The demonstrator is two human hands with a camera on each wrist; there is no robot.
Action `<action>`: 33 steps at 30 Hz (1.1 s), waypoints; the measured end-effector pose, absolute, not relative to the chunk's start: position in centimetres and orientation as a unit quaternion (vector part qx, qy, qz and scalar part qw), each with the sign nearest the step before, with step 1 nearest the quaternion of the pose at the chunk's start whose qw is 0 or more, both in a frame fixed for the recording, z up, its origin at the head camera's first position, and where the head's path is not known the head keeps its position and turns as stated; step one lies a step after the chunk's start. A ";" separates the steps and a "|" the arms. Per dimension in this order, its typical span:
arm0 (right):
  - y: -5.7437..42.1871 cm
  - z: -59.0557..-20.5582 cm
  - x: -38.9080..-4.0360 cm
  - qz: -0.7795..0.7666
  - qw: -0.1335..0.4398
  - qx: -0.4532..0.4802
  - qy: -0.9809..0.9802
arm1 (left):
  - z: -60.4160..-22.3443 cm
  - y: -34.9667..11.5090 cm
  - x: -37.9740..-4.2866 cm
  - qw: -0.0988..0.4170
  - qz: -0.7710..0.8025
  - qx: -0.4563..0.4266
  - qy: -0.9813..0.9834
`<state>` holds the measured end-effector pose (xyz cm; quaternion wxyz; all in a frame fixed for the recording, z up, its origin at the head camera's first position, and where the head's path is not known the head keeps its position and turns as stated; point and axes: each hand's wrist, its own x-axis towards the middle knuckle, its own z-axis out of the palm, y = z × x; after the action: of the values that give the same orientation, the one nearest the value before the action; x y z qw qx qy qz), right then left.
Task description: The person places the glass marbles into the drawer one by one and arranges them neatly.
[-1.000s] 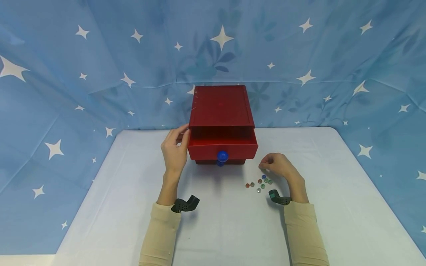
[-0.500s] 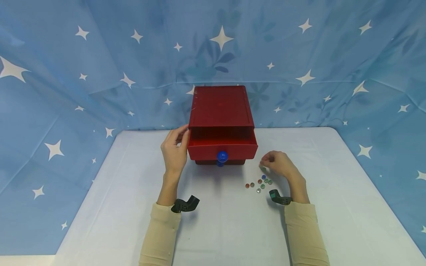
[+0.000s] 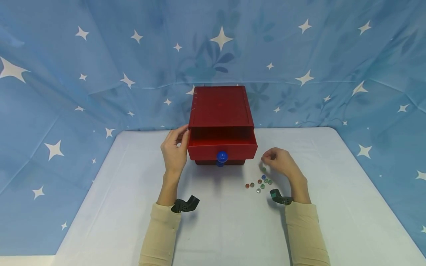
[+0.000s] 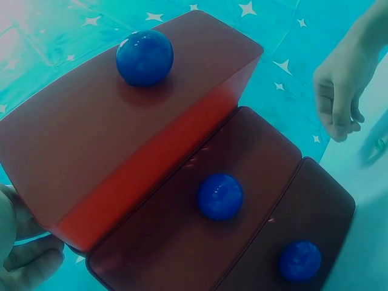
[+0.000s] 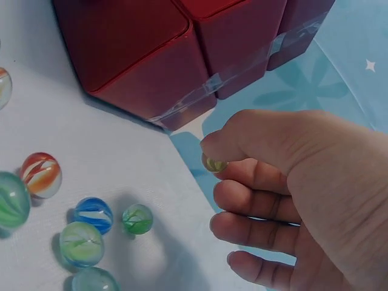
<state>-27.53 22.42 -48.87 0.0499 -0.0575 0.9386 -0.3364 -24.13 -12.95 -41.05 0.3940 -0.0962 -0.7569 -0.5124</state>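
Note:
A red drawer cabinet (image 3: 220, 107) with blue round knobs stands at the back of the table. Its top drawer (image 3: 206, 152) is pulled out, and the part of its inside that shows holds nothing. My left hand (image 3: 175, 147) touches the left side of the cabinet, thumb by the drawer's side. Right of the cabinet, my right hand (image 3: 280, 161) pinches a yellow-green glass marble (image 5: 215, 163) between thumb and index finger, above the table. Below that hand lies a green marble (image 5: 137, 219), beside a blue marble (image 5: 93, 215) and a red-orange one (image 5: 41, 175).
Several more marbles lie loosely grouped in front of the right hand, among them a clear one (image 3: 258, 190) and a reddish one (image 3: 247, 186) farther left. A white cloth covers the table (image 3: 213, 229). A blue star-patterned curtain (image 3: 143, 66) hangs behind and at both sides.
My right hand has risen from the tabletop and moved slightly away and to the right with the marble. A green marble now shows beneath it. My left hand and the drawer stay still.

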 end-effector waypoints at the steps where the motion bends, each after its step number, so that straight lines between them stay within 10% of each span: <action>1: 22.4 -48.8 -27.5 -0.338 0.047 -0.055 0.938 | -41.0 -13.0 -24.1 0.394 -0.512 -0.096 -0.757; 33: 22.0 -46.0 -26.1 -0.368 -0.196 -0.126 0.900 | -41.2 -12.9 -24.3 0.400 -0.512 -0.099 -0.754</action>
<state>-26.12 21.97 -46.04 -0.1957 -0.1262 0.9003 -0.3678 -24.35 -12.89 -41.24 0.3996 -0.0993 -0.7540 -0.5118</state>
